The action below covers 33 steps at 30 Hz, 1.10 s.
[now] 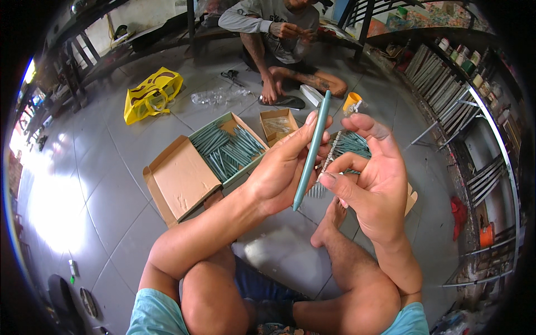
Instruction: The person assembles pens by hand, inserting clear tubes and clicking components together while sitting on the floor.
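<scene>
My left hand (282, 167) is closed around a slim teal pen (312, 153), held upright and slightly tilted, its tapered end pointing down. Close beside it, my right hand (371, 173) has thumb and forefinger pinched together, the other fingers raised. A thin silvery ridged strip (333, 146) shows by those fingertips; I cannot tell whether they grip it or it lies behind. Beneath my hands, an open cardboard box (245, 173) holds many teal pens (226, 146). More teal pens (354, 144) lie behind my right hand, partly hidden by it.
A small carton (267, 116) with clear plastic stands beyond the box. Farther off are a yellow bag (151, 97), crumpled clear plastic (218, 96) and an orange-yellow cup (352, 100). Another person (285, 42) sits opposite, hands raised. A metal rack (491, 128) lines the right.
</scene>
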### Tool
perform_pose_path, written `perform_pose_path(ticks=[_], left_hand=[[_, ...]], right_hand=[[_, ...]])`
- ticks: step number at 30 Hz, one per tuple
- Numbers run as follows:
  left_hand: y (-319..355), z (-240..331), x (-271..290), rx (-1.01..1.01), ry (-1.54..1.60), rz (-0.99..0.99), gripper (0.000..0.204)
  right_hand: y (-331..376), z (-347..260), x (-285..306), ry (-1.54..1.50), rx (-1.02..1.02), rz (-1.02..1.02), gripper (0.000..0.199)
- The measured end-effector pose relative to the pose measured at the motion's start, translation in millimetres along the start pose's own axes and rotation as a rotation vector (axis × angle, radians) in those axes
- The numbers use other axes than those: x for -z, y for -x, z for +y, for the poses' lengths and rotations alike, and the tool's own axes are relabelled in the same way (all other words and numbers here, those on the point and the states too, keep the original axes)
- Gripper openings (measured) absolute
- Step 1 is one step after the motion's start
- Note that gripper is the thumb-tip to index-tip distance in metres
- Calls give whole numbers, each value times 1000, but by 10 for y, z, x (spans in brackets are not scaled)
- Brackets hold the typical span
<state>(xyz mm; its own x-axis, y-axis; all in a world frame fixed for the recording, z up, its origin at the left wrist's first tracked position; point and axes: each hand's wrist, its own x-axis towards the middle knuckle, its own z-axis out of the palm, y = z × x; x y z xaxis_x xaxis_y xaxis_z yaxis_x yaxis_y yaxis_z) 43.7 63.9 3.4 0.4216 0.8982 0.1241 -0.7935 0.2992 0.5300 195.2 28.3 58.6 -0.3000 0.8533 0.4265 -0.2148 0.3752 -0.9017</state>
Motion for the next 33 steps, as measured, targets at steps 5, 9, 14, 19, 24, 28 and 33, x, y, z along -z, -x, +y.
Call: perform_pose_path(ticks=[5, 9, 14, 19, 24, 28, 33], left_hand=[[6, -5, -8, 10, 22, 3, 37], [-29, -6, 43, 18, 79, -51, 34], [-2, 12, -54, 34, 137, -1, 26], [6, 16, -33, 30, 120, -29, 24], [8, 16, -36, 22, 116, -17, 23], [4, 7, -46, 15, 125, 17, 22], [6, 10, 26, 20, 143, -61, 25]], right_hand=[[-10, 13, -4, -8, -12, 21, 63], [9, 20, -50, -52, -97, 2, 64], [35, 65, -72, 10, -160, -19, 64], [44, 90, -72, 10, -129, -47, 63], [37, 122, -91, 8, -98, -43, 60], [36, 136, -98, 8, -104, -26, 60], [35, 131, -86, -10, -139, -21, 60]])
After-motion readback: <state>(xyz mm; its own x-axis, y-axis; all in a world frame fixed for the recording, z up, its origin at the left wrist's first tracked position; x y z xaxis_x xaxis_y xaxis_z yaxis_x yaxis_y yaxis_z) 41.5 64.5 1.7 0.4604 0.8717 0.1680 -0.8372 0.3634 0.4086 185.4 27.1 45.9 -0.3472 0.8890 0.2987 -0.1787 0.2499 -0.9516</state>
